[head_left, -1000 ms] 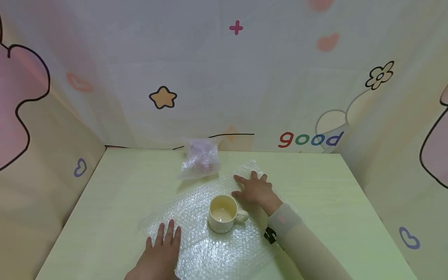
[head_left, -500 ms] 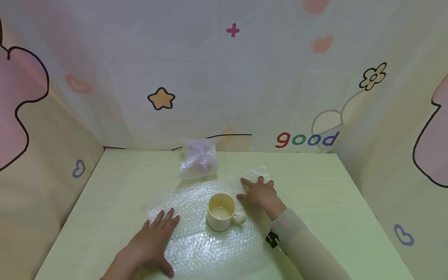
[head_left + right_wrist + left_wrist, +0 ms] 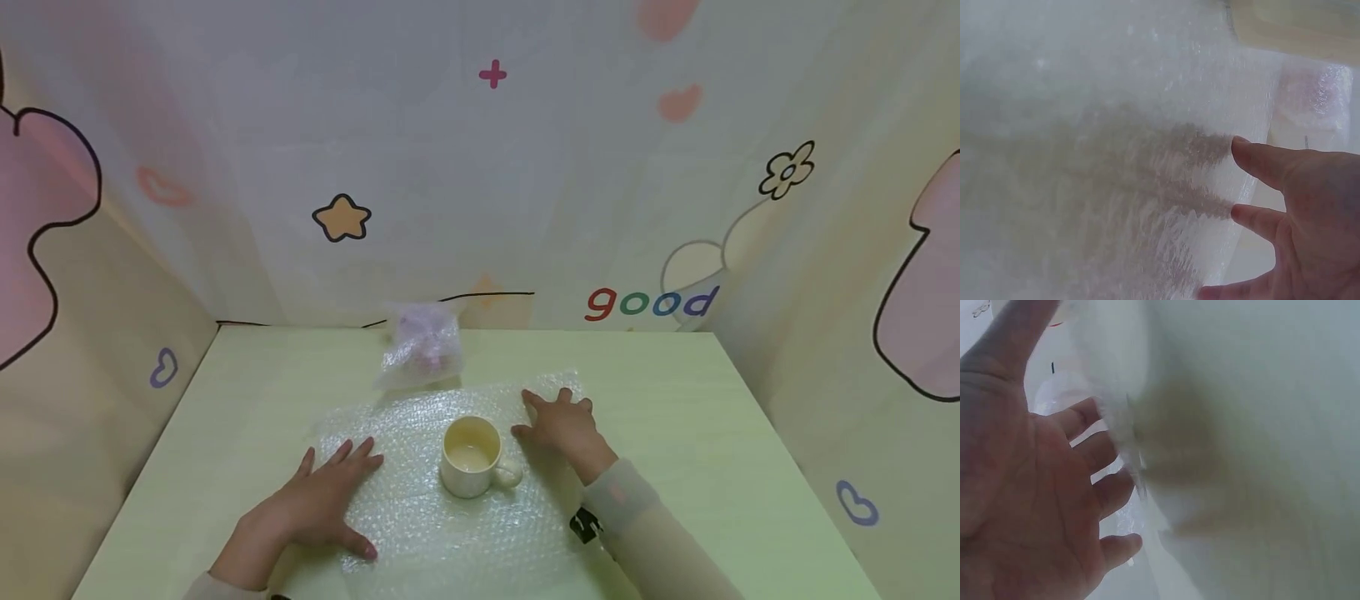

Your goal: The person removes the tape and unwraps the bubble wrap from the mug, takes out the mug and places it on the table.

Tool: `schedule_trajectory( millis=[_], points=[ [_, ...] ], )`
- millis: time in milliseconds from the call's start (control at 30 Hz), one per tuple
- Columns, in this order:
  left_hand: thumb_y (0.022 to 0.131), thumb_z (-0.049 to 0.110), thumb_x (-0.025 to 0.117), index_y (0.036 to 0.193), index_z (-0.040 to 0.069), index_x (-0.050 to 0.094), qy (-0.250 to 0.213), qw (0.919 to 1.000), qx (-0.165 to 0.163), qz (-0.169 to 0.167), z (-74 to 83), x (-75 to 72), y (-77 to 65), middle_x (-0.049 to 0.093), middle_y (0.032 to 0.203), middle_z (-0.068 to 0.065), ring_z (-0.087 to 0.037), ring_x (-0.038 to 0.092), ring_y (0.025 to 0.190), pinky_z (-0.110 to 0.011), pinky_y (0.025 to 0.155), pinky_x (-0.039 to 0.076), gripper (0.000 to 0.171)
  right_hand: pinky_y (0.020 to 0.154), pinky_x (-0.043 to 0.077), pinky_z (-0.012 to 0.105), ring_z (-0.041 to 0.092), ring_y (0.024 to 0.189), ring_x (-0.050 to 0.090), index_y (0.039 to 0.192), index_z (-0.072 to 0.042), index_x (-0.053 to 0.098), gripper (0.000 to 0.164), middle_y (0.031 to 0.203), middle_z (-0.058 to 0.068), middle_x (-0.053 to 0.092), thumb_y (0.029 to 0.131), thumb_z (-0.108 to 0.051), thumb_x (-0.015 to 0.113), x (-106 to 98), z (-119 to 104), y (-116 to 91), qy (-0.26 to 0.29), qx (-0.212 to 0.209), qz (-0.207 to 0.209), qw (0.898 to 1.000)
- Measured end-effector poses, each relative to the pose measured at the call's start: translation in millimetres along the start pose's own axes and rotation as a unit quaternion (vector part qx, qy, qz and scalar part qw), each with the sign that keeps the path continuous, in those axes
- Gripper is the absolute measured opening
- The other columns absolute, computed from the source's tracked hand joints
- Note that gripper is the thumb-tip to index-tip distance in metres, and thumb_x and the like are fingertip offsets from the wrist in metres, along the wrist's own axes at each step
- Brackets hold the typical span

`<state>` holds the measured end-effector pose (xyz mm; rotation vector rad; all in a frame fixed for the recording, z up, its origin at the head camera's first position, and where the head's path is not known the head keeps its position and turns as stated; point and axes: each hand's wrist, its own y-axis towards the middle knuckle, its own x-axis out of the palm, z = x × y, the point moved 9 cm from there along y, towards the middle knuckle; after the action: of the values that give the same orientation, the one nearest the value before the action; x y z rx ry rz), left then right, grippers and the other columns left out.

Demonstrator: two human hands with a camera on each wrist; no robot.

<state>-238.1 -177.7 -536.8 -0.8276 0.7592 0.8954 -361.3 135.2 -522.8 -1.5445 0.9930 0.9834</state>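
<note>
A cream mug (image 3: 469, 479), handle to the right, stands upright on a spread sheet of clear bubble wrap (image 3: 420, 533). My left hand (image 3: 318, 502) lies on the sheet's left part, fingers and thumb spread. In the left wrist view the palm of the left hand (image 3: 1035, 487) shows, with the fingertips at the sheet's edge. Near the sheet's far right corner rests my right hand (image 3: 562, 429), its fingers spread too. From the right wrist, the fingertips of the right hand (image 3: 1272, 206) touch the bubble wrap (image 3: 1116, 150), and part of the mug (image 3: 1297, 28) shows above.
Behind the sheet, close to the back wall, sits a bundle in bubble wrap (image 3: 425, 342) with something pale pink or purple inside. A pale green table (image 3: 675, 400) carries everything. Printed cloth walls (image 3: 420, 167) enclose it at the back and both sides.
My left hand has moved farther up the sheet, its thumb now spread out. The right hand has shifted slightly right and nearer, and the sheet's far right corner has turned the same way.
</note>
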Motion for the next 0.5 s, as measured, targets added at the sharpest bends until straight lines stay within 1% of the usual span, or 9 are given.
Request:
schedule_trajectory(
  millis=[133,200,333,400,500],
  points=[
    [0.058,0.073,0.087,0.157,0.014,0.045,0.001,0.9999,0.0,0.011,0.1,-3.8,5.1,0.023,0.173,-0.012,-0.044,0.018,0.159,-0.076,0.121,-0.002,0.123,0.095,0.046,0.058,0.055,0.115,0.048,0.158,-0.026,0.044,0.073,0.142,0.035,0.045,0.095,-0.053,0.068,1,1,-2,0.004,0.012,-0.004,1.0],
    [0.059,0.073,0.087,0.155,0.011,0.046,0.001,0.9999,0.001,0.016,2.4,-4.9,7.7,0.024,0.172,-0.015,-0.046,0.019,0.158,-0.073,0.123,0.0,0.121,0.093,0.047,0.057,0.055,0.114,0.048,0.158,-0.026,0.044,0.074,0.142,0.035,0.045,0.095,-0.054,0.069,2,2,-3,0.005,0.016,-0.005,1.0],
    [0.057,0.068,0.09,0.153,0.002,0.046,-0.002,0.9998,0.005,0.019,11.8,-7.1,12.3,0.023,0.169,-0.024,-0.052,0.017,0.156,-0.068,0.126,0.008,0.124,0.095,0.045,0.058,0.054,0.114,0.049,0.158,-0.025,0.044,0.074,0.141,0.036,0.046,0.095,-0.053,0.069,1,3,-5,0.001,0.018,-0.003,1.0],
    [0.055,0.063,0.094,0.151,-0.002,0.044,-0.004,0.9998,0.006,0.017,16.5,-8.0,14.6,0.022,0.168,-0.03,-0.056,0.016,0.155,-0.068,0.125,0.014,0.127,0.096,0.043,0.058,0.054,0.115,0.049,0.158,-0.025,0.044,0.074,0.14,0.036,0.047,0.095,-0.053,0.068,1,4,-5,-0.001,0.017,-0.002,1.0],
    [0.051,0.057,0.097,0.151,-0.006,0.042,-0.002,0.9999,0.003,0.014,20.3,-8.2,17.8,0.02,0.167,-0.034,-0.059,0.015,0.153,-0.07,0.122,0.021,0.13,0.097,0.043,0.059,0.055,0.116,0.049,0.158,-0.024,0.044,0.074,0.14,0.036,0.046,0.095,-0.053,0.068,3,6,-6,0.001,0.018,-0.001,1.0]
  ],
)
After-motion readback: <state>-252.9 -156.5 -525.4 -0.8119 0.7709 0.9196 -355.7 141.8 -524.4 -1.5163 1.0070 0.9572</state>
